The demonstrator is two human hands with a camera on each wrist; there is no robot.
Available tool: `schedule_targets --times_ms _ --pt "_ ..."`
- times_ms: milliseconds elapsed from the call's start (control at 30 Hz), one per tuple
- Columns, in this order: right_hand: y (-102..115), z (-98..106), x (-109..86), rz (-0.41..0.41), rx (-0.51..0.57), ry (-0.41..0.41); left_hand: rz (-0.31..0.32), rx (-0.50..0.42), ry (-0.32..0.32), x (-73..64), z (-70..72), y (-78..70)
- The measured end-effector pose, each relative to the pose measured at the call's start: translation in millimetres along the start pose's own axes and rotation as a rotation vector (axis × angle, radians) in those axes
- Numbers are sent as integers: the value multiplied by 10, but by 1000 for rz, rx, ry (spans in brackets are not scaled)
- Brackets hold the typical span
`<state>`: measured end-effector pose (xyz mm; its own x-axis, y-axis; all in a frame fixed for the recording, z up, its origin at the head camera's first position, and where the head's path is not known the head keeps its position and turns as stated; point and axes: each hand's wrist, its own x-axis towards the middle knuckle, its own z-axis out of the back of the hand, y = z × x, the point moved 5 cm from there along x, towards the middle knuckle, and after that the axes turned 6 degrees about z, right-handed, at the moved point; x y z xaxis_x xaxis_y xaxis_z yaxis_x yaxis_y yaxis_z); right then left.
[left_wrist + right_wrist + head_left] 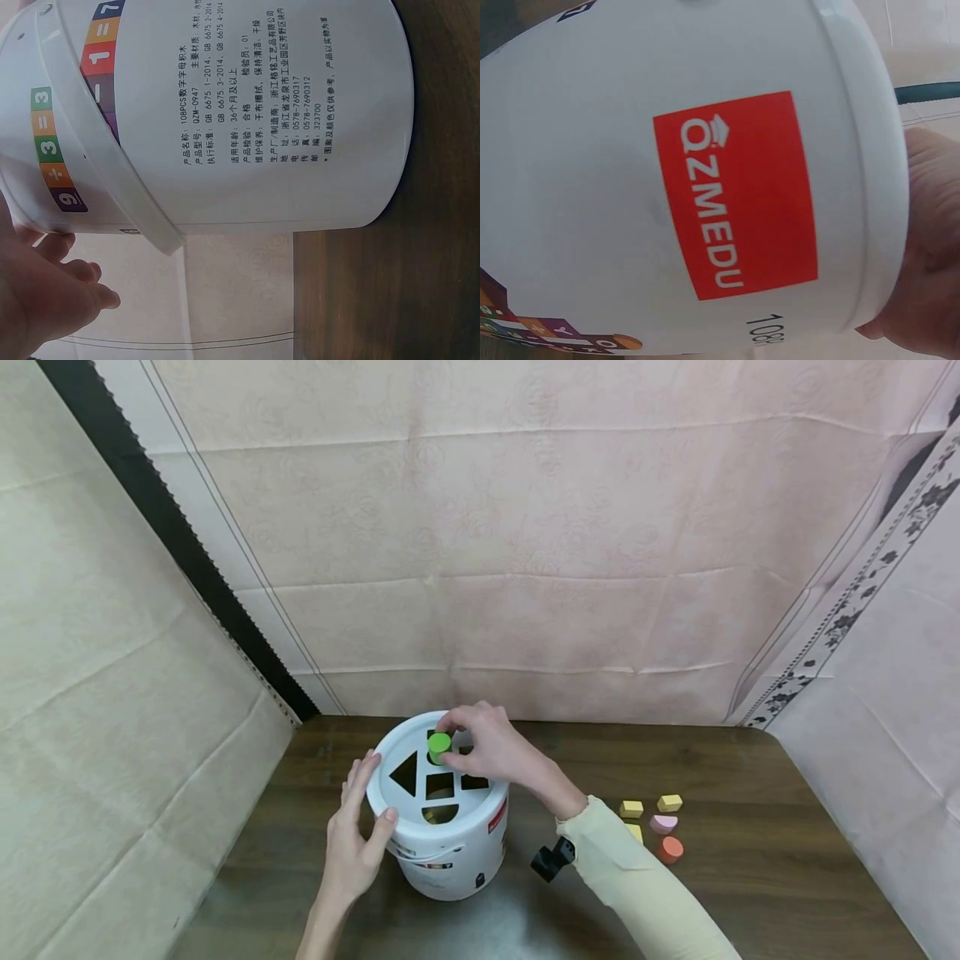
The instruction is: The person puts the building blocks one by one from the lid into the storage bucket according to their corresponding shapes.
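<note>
A white bucket with a printed wall stands on the table, covered by a white lid with several shaped holes. Thumb and forefinger of my right hand pinch a green cylinder, held upright at a hole toward the lid's far side. My left hand rests against the left of the lid, thumb at the near rim, fingers stretched along the side. In the left wrist view some fingertips of the left hand stand out from the bucket wall. The bucket hides the green cylinder in the right wrist view.
Right of the bucket on the brown wooden table lie yellow blocks, a pink half-round block and a red cylinder. A black device sits at the right wrist. Pale cloth hangs behind and at both sides.
</note>
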<state>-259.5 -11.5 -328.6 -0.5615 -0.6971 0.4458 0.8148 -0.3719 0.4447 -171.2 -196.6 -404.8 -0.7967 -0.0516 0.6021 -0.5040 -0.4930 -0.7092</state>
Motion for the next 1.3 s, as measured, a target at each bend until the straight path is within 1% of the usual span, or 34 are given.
schedule_targets --times_ms 167,300,400,500,633,733,867,967,1067,1167,1300 --pt "1 -25 11 10 7 0 5 1 0 4 0 -11" --pt "0 -44 13 23 -11 0 12 1 4 -1 1 -19" --pt "-7 -49 -2 16 -15 4 15 -3 6 -3 -5 -16" --pt "-27 -38 -32 -5 3 -1 10 -6 4 0 -10 -9" --pt "-67 17 -99 -19 25 -53 -4 -10 -2 5 -12 -27" --pt "-105 80 -171 -22 51 -106 -12 -13 -8 12 3 -109" --pt "-181 184 -295 -51 112 -170 -2 -18 -10 32 30 -291" --pt "-256 284 -421 -85 138 -224 10 -27 -7 49 37 -388" --pt "-327 393 -594 -114 150 -278 13 -37 -5 59 33 -416" --pt "-278 536 -773 -159 182 -313 1 -34 -13 58 34 -412" --pt "-201 695 -1011 -217 199 -326 -14 -24 -23 50 39 -404"
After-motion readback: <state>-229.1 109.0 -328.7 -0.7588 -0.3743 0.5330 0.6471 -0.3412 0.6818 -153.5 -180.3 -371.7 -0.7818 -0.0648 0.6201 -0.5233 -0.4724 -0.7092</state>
